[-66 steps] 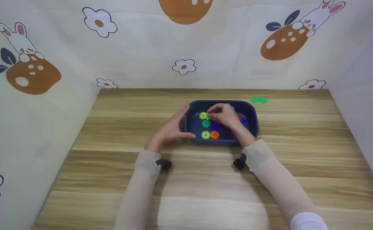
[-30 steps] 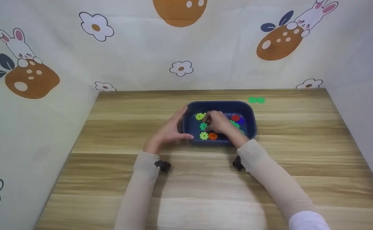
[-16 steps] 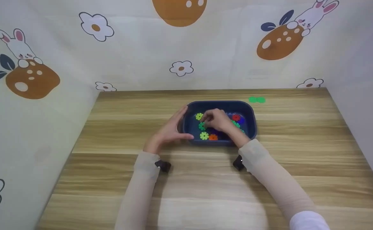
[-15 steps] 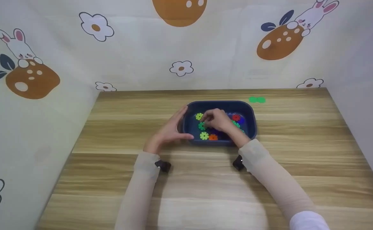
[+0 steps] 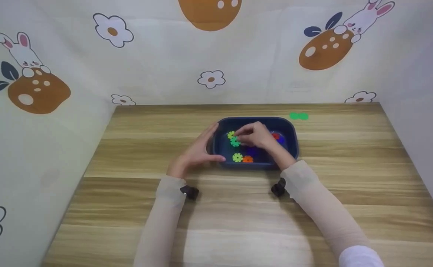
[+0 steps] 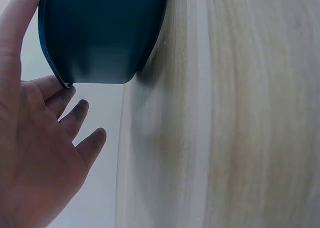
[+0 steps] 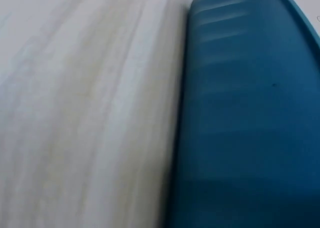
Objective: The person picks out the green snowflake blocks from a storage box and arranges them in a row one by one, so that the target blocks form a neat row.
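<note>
A dark blue tray (image 5: 220, 122) holds several small toothed plastic discs. My left hand (image 5: 198, 149) spans its left end, thumb over the near rim and fingers at the far corner; the left wrist view shows straight fingertips (image 6: 50, 85) touching the rim. Inside the tray, my right hand (image 5: 257, 135) pinches a green disc (image 5: 235, 141) at its edge, just in front of a yellow disc (image 5: 231, 134). Nearer the front wall lie a yellow-green disc (image 5: 237, 157) and an orange disc (image 5: 248, 159). The right wrist view shows only the tray's outer side (image 7: 245, 107) and tabletop.
Two joined green discs (image 5: 298, 116) lie on the wooden table (image 5: 146, 148) behind the tray's right corner. Red (image 5: 275, 136) and blue discs (image 5: 252, 151) are partly hidden by my right hand. A printed cloth (image 5: 164, 55) stands behind the table.
The green disc has moved away from me, up against the yellow one, along with my right hand's fingers. My left hand has stayed on the tray.
</note>
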`<state>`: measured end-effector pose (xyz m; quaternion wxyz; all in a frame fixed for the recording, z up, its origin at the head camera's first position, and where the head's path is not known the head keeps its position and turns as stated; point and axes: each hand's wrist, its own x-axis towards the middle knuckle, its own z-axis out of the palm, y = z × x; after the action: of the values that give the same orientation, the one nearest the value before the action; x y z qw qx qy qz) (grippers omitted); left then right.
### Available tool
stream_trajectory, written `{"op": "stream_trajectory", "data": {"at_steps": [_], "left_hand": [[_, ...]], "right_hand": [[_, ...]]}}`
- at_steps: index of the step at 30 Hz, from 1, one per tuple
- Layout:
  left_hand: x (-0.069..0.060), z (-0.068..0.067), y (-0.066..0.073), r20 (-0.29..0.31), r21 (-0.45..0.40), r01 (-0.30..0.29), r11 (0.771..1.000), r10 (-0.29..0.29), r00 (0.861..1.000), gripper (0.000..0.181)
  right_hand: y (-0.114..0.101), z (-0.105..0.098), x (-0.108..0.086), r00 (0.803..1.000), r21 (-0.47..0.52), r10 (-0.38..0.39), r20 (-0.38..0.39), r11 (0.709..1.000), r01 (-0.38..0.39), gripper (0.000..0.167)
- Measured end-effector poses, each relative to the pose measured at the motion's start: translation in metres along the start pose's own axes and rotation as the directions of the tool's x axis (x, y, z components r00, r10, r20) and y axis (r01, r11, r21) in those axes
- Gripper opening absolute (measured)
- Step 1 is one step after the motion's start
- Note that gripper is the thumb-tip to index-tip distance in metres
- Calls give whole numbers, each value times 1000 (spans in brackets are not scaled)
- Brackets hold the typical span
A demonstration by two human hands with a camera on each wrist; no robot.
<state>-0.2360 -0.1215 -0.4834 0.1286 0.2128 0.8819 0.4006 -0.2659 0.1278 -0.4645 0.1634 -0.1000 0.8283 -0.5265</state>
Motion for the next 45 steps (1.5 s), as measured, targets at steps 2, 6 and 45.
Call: {"op": "stream_trajectory", "data": {"at_steps": [2,6,45], "left_hand": [[0,0,0,0,7,-5,1000,5,1000,115],[2,-1,0,0,32,-18,999,18,1000,116],[1,-1,-2,8,10,-1,1000,1,1000,119]], "right_hand": [[-3,-2,-1,1000,-3,-5,2,1000,5,19],[-7,-6,-3,999,-13,-32,-2,999,32,19],[-15,-88,-16,990,242,18,-137,970,16,37]]}}
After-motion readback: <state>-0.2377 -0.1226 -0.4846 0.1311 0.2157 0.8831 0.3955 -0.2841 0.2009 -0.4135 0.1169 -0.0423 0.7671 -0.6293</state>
